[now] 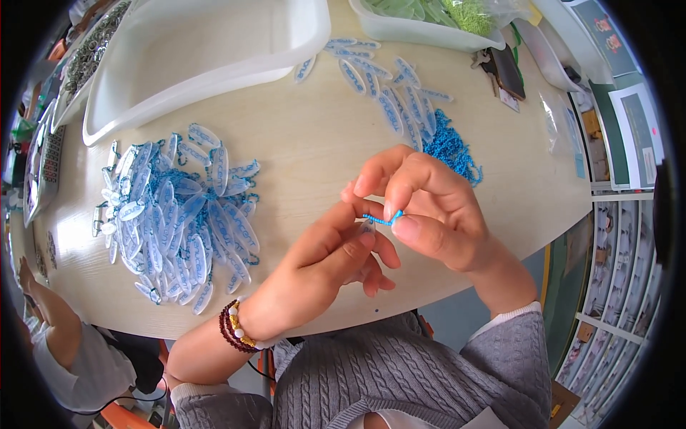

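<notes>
Over the front half of the table, my two hands meet around one small piece. My left hand point(314, 272) pinches a clear oval tag point(368, 227) between thumb and finger; most of the tag is hidden by the fingers. A short bright-blue ball chain point(377, 220) runs from it to my right hand point(439, 207), whose thumb and index finger are closed on the chain's end. Just beyond my right hand lies a heap of loose blue ball chains point(450, 143). Beside that heap are several clear tags with blue lettering point(389, 107).
Left of my hands spreads a large pile of clear tags with blue chains point(179, 222). A white plastic tub point(207, 86) stands behind it. Another tub point(429, 32) holds green pieces at the back. A dark case with keys point(506, 71) lies far right. A co-worker's arm point(53, 322) shows at left.
</notes>
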A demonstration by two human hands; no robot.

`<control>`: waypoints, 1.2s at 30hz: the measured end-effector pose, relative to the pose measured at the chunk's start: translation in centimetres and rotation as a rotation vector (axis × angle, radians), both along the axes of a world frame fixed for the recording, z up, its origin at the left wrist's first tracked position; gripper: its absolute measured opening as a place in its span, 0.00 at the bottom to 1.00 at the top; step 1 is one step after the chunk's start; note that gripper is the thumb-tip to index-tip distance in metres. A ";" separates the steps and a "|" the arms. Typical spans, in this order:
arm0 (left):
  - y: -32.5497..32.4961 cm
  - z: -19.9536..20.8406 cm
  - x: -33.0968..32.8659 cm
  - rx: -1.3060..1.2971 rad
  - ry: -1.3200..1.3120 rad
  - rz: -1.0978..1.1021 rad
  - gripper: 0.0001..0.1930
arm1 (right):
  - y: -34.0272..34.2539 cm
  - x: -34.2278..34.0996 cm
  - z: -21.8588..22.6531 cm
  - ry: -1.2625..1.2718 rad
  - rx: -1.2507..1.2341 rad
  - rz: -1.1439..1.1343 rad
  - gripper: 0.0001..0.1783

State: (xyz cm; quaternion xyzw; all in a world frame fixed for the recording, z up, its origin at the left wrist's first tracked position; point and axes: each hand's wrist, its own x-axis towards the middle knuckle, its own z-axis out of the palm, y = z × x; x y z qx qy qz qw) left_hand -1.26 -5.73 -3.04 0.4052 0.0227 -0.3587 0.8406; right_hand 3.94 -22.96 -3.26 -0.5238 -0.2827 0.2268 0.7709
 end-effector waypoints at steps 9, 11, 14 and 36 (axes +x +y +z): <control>0.0 -0.4 0.0 0.009 0.022 0.001 0.13 | -0.1 0.2 0.1 -0.026 0.072 0.059 0.04; -0.1 -0.6 0.0 0.021 0.011 -0.001 0.13 | 0.0 0.2 0.1 -0.016 0.080 0.061 0.04; -0.2 -0.3 0.1 0.095 -0.053 -0.016 0.12 | -0.1 0.2 0.2 0.012 0.084 0.072 0.04; 0.2 1.2 -0.1 0.214 -0.171 0.065 0.11 | -0.8 1.1 0.4 -0.315 -0.314 0.020 0.09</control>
